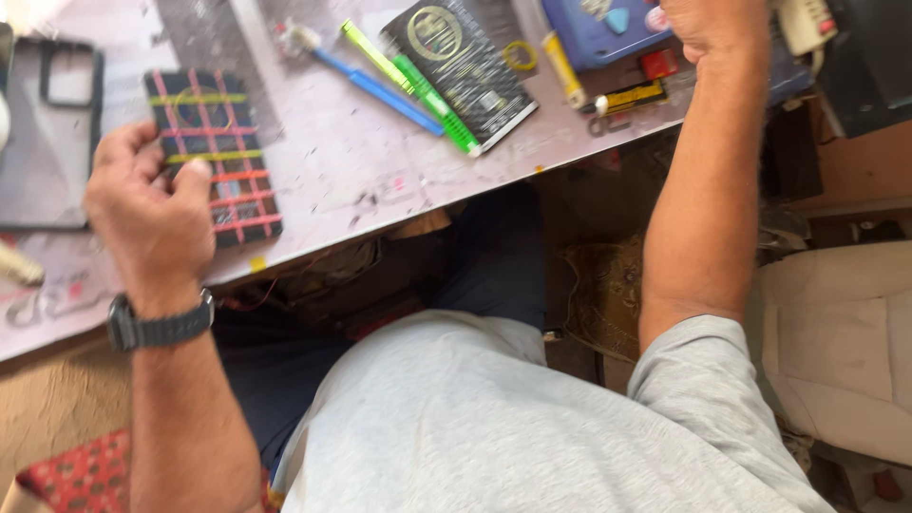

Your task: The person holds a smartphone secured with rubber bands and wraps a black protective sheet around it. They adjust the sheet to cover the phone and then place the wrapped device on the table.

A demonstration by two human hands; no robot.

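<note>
On the desk: a dark phone (215, 157) wrapped in pink, red and yellow-green bands lies flat, near the front edge of the pale worktop (332, 161).
Left hand: the left hand (152, 214) wears a dark watch (157, 328) at the wrist; its thumb and fingertips rest on the phone's near left edge, loosely curled, not closed around it.
Phone versus grip: most of the phone lies up and to the right of the hand, uncovered.
Right hand: the right hand (712, 27) is at the top edge of the view, curled over a blue box (594, 36); whether it grips anything I cannot tell.
Between the hands: a blue tool (380, 90), a green pen (423, 90) and a black packet (461, 66) lie well apart from both hands.
Far left: a clear case (43, 142) lies just beside the phone.
</note>
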